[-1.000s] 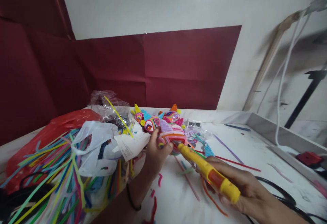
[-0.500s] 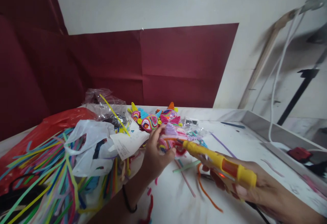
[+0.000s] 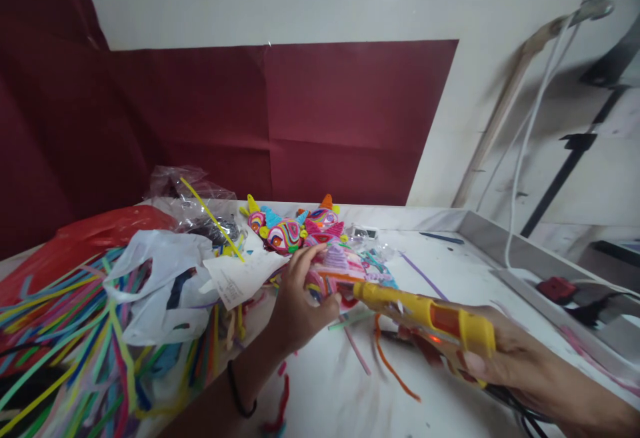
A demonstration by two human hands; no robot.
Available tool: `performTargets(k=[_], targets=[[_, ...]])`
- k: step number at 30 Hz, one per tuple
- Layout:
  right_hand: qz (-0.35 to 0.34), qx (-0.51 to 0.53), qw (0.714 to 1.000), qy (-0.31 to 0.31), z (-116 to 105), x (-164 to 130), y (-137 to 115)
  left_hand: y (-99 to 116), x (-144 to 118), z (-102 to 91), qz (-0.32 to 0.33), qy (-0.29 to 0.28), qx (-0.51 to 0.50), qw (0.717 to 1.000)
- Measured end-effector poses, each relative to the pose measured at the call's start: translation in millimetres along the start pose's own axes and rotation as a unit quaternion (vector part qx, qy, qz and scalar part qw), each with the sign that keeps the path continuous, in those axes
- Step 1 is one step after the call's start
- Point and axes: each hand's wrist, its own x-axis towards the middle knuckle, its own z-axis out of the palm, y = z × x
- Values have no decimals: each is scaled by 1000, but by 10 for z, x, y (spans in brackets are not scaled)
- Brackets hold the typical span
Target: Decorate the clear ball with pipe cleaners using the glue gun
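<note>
In the head view my right hand (image 3: 483, 361) grips a yellow hot glue gun (image 3: 425, 309) with a small lit red light. The gun's dark nozzle points left, at a pink and lilac craft piece made of pipe cleaners (image 3: 345, 266). My left hand (image 3: 305, 301) holds this piece from its near left side, thumb and fingers around it. Whether the nozzle touches the piece, I cannot tell. Just behind stand several colourful striped pipe-cleaner figures (image 3: 284, 235) with pointed horns. An orange pipe cleaner (image 3: 393, 365) lies on the table below the gun.
Bundles of coloured pipe cleaners (image 3: 75, 358) cover the left side, near a white plastic bag (image 3: 160, 251) and a red bag (image 3: 107, 225). A paper slip (image 3: 243, 277) lies beside my left hand. A red plug (image 3: 557, 289) sits along the right ledge.
The whole view has shifted slightly, so the scene sits further left. Both hands keep their holds, and the glue gun's nozzle stays at the pink and lilac piece.
</note>
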Motion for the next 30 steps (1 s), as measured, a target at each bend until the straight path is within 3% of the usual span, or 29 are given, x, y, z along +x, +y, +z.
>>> performTargets(k=[13,30], targets=[[43,48,998,-27,-88,-45,98,77,-6,-13,17,-23,7,1000],[39,33,998,-24,-35,-89,-7,32,-18,25,-52,-27,-51,997]])
